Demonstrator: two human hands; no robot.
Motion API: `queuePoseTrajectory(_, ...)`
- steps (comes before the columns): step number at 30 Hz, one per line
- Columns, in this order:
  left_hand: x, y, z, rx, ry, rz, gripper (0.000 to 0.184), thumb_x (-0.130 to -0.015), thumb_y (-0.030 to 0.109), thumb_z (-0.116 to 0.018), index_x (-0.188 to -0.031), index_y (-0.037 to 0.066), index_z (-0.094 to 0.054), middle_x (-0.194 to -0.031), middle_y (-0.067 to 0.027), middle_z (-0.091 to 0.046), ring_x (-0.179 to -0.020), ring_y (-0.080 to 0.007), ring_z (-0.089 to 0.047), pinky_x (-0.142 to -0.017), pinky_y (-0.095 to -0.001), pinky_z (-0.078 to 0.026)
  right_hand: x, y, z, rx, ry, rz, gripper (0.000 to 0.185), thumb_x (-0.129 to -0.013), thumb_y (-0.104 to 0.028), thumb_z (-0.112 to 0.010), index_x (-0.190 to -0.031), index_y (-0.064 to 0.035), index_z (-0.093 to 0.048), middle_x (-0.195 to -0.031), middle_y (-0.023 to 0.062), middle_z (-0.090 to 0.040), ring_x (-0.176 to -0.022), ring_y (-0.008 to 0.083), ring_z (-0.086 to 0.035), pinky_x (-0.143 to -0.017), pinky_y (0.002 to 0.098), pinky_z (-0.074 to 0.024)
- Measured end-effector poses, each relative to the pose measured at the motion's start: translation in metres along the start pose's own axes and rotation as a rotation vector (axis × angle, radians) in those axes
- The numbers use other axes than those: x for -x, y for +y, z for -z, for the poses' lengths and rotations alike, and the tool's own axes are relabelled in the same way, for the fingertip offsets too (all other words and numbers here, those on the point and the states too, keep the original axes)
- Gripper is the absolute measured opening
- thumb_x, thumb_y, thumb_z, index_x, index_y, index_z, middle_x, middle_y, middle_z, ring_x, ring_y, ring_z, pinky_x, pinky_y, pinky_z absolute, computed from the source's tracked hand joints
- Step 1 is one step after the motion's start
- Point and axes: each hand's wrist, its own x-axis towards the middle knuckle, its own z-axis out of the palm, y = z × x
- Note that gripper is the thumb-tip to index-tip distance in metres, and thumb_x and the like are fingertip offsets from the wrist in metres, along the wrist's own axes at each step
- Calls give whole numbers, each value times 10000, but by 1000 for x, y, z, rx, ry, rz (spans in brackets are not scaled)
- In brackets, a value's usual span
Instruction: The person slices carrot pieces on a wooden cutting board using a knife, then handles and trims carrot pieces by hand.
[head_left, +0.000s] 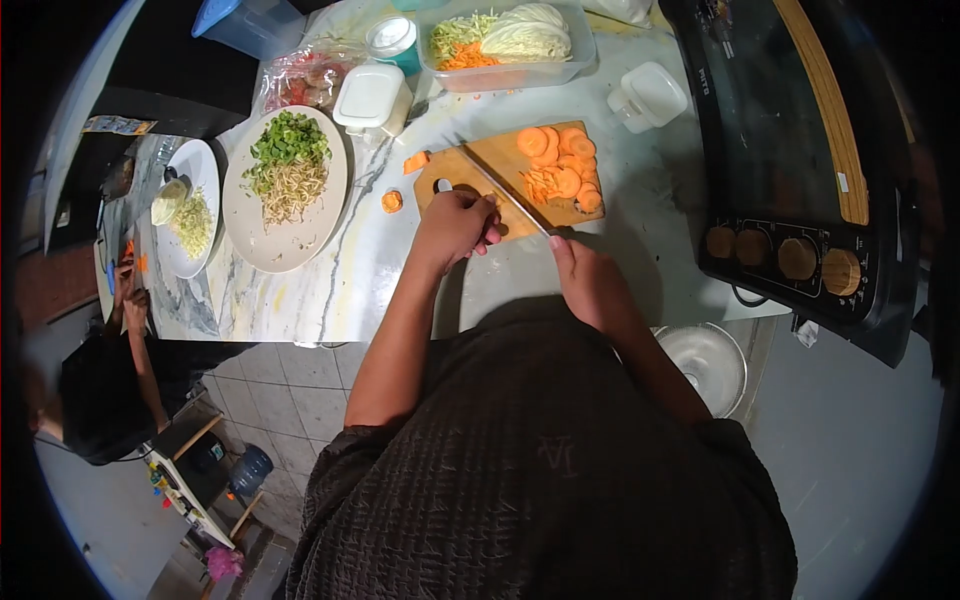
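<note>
My right hand [590, 282] is wrapped around the handle of a knife [505, 190], whose long blade lies slantwise across the wooden cutting board [470, 170]. At the board's near left edge is my left hand [455, 228], its fingers curled in; whatever they may hold is hidden. Sliced carrots [568, 182], in rounds and thin strips, lie on the right part of the board, beyond the blade. Two carrot ends [392, 202] rest on the marble counter just left of the board.
A plate of greens and sprouts [240, 215] stands left, beside a smaller white plate [208, 245]. Behind the board are a plastic tub of cabbage [585, 68] and lidded containers [372, 95]. A black stove [790, 150] borders the right. Another person [100, 390] works far left.
</note>
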Motion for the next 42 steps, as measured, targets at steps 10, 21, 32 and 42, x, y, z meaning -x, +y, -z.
queuePoseTrajectory(10,-3,-3,3,-1,-39,7,307,-968,275,-537,-791,41,-627,-624,-29,-637,-448,-75,-535,-412,-223,-375,0,11,1,-94,-15,13,498,-1030,-384,-400,-837,55,-535,-674,246,-520,-618,367,-519,-636,418,-442)
queuePoseTrajectory(21,-2,-5,4,23,-51,-12,325,-963,268,-530,-757,32,-617,-620,-36,-629,-461,-99,-550,-418,-239,-391,0,8,2,-147,-33,22,498,-1032,-386,-396,-825,50,-518,-633,201,-480,-585,237,-453,-622,393,-429)
queuePoseTrajectory(32,-1,-2,2,16,-13,25,314,-946,284,-572,-768,31,-630,-599,-34,-619,-436,-85,-534,-404,-228,-370,-1,8,4,-130,-75,26,499,-1030,-393,-387,-802,37,-494,-611,168,-431,-587,201,-405,-604,382,-410)
queuePoseTrajectory(42,-2,-1,3,31,-20,40,325,-945,303,-579,-769,35,-632,-590,-28,-610,-433,-81,-528,-404,-224,-364,-2,4,8,-87,-100,-28,549,-1009,-445,-379,-853,32,-601,-805,276,-618,-811,463,-606,-713,489,-468)
